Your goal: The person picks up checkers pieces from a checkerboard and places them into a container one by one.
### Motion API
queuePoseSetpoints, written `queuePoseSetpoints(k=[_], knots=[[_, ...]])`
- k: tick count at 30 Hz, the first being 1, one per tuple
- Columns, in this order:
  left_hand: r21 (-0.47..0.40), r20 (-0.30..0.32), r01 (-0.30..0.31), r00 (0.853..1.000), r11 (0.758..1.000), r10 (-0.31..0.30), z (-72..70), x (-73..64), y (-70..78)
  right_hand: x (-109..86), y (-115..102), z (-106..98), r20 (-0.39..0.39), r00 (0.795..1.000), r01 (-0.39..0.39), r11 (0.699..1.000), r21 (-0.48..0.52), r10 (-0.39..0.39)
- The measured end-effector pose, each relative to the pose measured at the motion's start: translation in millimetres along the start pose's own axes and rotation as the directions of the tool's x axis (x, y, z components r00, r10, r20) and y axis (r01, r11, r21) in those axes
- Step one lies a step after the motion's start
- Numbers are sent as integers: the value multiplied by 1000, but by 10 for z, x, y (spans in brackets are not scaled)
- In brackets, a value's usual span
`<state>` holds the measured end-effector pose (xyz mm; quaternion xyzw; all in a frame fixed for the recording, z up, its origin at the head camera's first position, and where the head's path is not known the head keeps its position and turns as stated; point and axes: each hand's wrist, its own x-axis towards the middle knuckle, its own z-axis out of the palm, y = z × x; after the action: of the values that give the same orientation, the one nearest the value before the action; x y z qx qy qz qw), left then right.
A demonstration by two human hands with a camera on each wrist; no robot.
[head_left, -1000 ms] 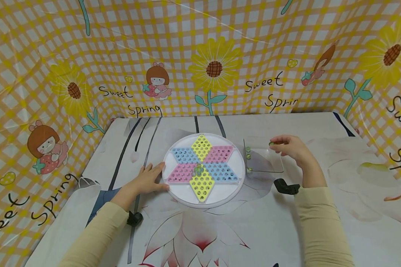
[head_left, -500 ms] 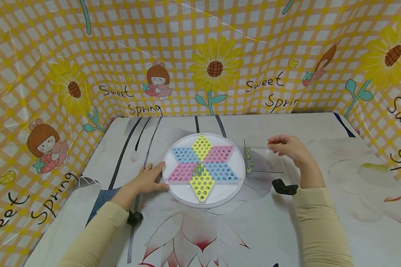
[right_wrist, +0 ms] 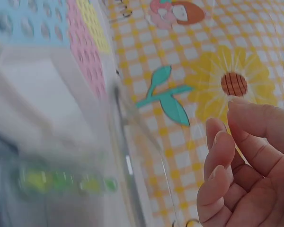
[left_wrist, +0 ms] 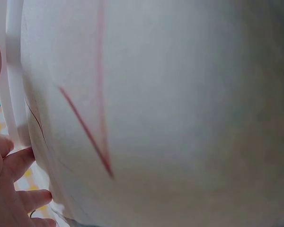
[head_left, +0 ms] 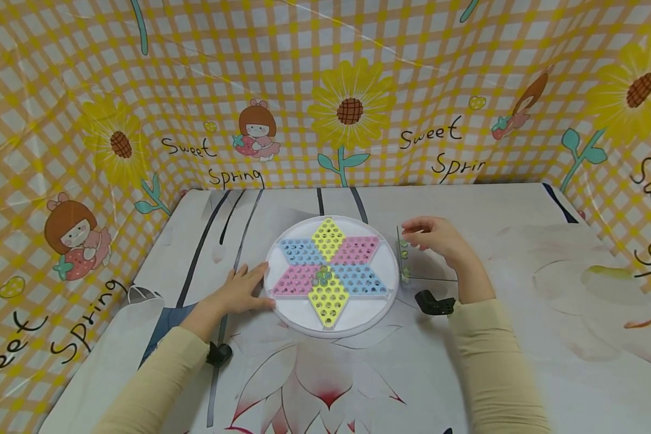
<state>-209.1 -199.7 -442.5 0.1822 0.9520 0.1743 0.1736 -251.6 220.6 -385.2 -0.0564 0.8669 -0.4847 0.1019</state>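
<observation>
A round white Chinese checkers board (head_left: 282,313) with a star of yellow, pink and blue holes lies mid-table. Several glass marbles (head_left: 322,277) cluster near its centre. My left hand (head_left: 240,293) rests its spread fingers at the board's left rim, also seen in the left wrist view. On the right stands a clear plastic box (head_left: 428,279), with several green marbles (head_left: 404,254) lined along its left side. Above that box is my right hand (head_left: 436,238), its fingers loosely bent. In the right wrist view, the same hand (right_wrist: 251,175) holds nothing visible.
Behind the table hangs a yellow checked cloth (head_left: 293,90) with sunflowers, forming walls on three sides. A flower-printed cover (head_left: 325,374) lies over the table. A white and blue item (head_left: 165,325) sits beyond my left forearm. Each wrist wears a black camera mount (head_left: 435,302).
My right hand let go of a green marble, which joined the others in the clear box. It then moved left over the box. The left hand stayed put.
</observation>
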Motion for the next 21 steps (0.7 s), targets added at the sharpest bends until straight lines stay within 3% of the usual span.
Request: queuePoseSetpoints(k=[13, 21], knots=[[3, -10, -10, 1000, 1000, 10, 17, 9, -26, 182, -235, 502, 127, 990, 67, 998, -11, -65], [7, -17, -14, 1000, 1000, 14, 4, 2, -13, 263, -269, 791, 193, 981, 33, 999, 25, -37]])
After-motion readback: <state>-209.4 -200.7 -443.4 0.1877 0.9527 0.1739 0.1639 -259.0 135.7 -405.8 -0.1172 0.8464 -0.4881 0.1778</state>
